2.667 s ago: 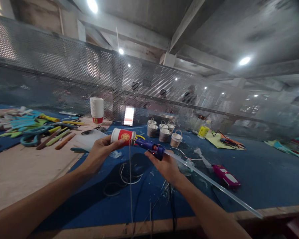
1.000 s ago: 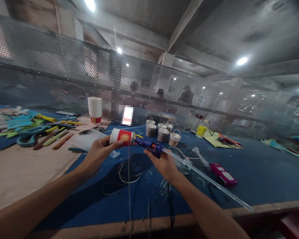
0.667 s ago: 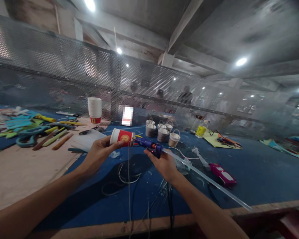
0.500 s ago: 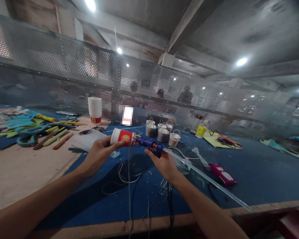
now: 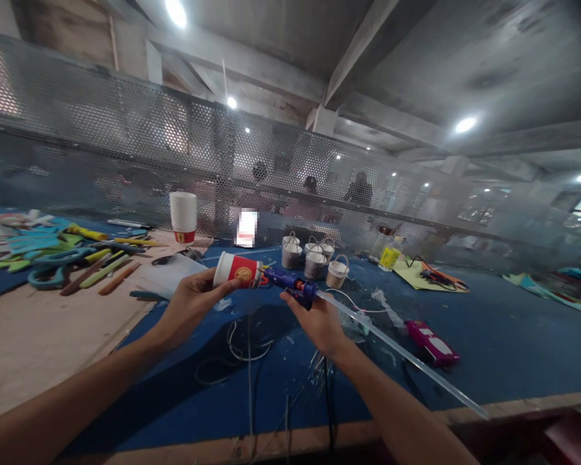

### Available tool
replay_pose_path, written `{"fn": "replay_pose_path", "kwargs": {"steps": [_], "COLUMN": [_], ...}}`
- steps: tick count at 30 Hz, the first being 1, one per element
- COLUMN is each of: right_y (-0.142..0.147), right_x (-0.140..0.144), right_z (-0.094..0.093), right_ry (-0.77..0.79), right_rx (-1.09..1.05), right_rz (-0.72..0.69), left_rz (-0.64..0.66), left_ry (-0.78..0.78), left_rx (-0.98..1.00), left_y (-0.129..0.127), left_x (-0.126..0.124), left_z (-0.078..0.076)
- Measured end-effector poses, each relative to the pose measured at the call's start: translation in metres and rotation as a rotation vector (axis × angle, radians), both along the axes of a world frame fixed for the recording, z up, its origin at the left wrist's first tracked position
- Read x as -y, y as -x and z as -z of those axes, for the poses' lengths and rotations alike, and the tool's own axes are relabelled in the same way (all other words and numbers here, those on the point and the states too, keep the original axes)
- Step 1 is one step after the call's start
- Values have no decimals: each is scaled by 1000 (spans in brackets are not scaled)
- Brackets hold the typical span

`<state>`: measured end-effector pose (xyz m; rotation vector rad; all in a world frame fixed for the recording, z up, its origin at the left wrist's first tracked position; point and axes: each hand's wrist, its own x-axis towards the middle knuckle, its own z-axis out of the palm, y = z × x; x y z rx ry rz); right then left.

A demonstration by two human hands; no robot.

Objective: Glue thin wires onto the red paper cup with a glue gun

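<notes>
My left hand (image 5: 196, 297) grips a red and white paper cup (image 5: 230, 270), tipped on its side with its base toward the right. In my right hand (image 5: 319, 316) is a blue hot glue gun (image 5: 285, 279), its nozzle at the cup's base end. A long clear glue stick (image 5: 401, 349) sticks out of the gun's rear, slanting down to the right. A thin cord (image 5: 250, 361) hangs below the cup's base. Whether the nozzle touches the cup I cannot tell.
Several small handled buckets (image 5: 314, 263) stand behind the glue gun. A stack of paper cups (image 5: 183, 216) is at the back left, near scissors (image 5: 53, 271) and clay-like tools. A purple packet (image 5: 432, 343) and a yellow-labelled bottle (image 5: 391, 253) lie to the right. Perforated metal screen (image 5: 174, 129) behind.
Both hands keep their hold on the cup and the glue gun, almost unmoved. The whole view has shifted very slightly.
</notes>
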<state>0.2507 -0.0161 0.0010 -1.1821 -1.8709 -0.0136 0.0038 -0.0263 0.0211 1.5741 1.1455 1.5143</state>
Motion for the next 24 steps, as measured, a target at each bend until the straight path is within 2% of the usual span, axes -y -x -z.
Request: {"fn": "replay_pose_path", "kwargs": {"steps": [13,24], "right_y": [-1,-1], "right_x": [0,-3], "right_z": [-1,0], "right_ry": [-3,-19], "right_rx": [-18,-45], "right_rz": [-23,4], "left_rz": [-36,20], "left_ry": [-52,-81], "left_rx": [-48,-51], "left_y": [-1,-2], "left_x": [4,4], "left_z": [-2,2]}}
